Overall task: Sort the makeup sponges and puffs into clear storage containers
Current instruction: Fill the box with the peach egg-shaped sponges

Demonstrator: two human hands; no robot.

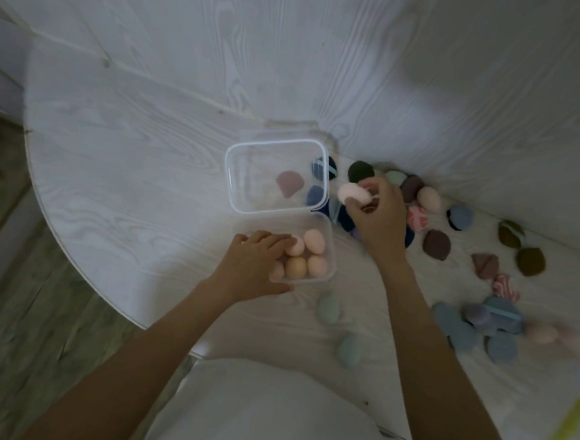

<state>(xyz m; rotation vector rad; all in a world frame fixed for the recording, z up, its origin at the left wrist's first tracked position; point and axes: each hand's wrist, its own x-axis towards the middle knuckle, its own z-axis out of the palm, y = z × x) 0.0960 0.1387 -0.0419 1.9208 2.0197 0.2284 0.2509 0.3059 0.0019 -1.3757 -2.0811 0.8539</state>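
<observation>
- While the right hand [379, 205] pinches a pale pink egg-shaped sponge [354, 194] in its fingertips, that sponge sits just right of the far clear container [278, 176] and up-right of the near clear container [293, 251], where four or five peach egg sponges [314, 242] already lie.
- Judging by colour, the near container is the likely target: it lies down and to the left of the held sponge, a short way towards the person.
- The sponge's long axis runs roughly left-right, its rounder end pointing at the far container.
- The left hand [258, 259] rests on the near container's left part, fingers laid over the rim and touching a peach sponge; it is the nearer hand to that box, but its fingers take up some of the opening.
- Open room in the near container is at its right side; the far one, holding a mauve wedge puff [289, 183], has more floor free.
- Dark puffs [360, 171] crowd the white table [130, 174] under the right hand.
</observation>
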